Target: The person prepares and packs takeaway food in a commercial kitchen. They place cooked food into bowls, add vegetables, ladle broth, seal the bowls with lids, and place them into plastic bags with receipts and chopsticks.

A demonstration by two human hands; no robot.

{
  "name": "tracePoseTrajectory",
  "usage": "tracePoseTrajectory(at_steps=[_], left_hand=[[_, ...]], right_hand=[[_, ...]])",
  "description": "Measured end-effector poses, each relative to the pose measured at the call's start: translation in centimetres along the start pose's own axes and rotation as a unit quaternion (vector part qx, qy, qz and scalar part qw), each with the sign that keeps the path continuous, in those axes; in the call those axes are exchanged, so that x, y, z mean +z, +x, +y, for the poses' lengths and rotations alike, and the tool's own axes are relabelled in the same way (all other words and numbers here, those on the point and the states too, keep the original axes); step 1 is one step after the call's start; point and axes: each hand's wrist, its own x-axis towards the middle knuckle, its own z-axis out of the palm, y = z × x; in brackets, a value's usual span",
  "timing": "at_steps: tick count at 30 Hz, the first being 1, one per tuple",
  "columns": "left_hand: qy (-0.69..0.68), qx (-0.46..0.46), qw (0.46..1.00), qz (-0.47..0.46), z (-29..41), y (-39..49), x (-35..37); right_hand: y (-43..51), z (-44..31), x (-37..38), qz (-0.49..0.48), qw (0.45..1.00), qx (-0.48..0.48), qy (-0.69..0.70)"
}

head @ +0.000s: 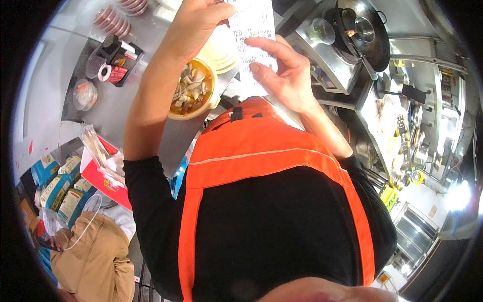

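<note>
My left hand (pixel 205 22) grips the upper part of a long white printed receipt (pixel 253 26). My right hand (pixel 288 71) is at the receipt's lower right, its index fingertip and thumb on the printed face and another finger partly behind the edge. Below my left forearm a round cream-coloured bowl (pixel 211 107) stands on the steel counter (pixel 151 94). Sliced pieces in reddish broth (pixel 192 85) fill it, partly hidden by the forearm. Cream-coloured plastic lids (pixel 222 62) lie just beyond the bowl, partly behind the receipt.
Stacked clear tubs (pixel 111 22), a black holder (pixel 122 60) with a label roll, and a small lidded tub (pixel 85 94) stand left. Wrapped chopsticks (pixel 94 141) lie in a red box (pixel 100 177). Lower left sits a person in a tan jacket (pixel 94 253). A wok (pixel 368 34) occupies the upper right.
</note>
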Motion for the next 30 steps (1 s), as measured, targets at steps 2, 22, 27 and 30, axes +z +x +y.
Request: tracePoseTrajectory(at_steps=[2, 22, 27, 30], left_hand=[[-0.018, 0.003, 1.0, 0.003, -2.4, 2.0, 0.3], [0.67, -0.092, 0.706, 0.212, -31.3, 11.4, -2.5], [0.753, -0.031, 0.611, 0.242, -29.9, 12.6, -0.2], [0.665, -0.041, 0.717, 0.204, -29.1, 11.0, 4.8]], right_hand=[[0.6, 1.8, -1.9, 0.014, 1.0, -0.016, -0.013], [-0.3, 33.5, -34.2, 0.527, 0.741, 0.398, 0.123], [1.8, 38.2, -37.7, 0.486, 0.755, 0.433, 0.078], [1.1, 35.0, -37.1, 0.418, 0.789, 0.45, 0.019]])
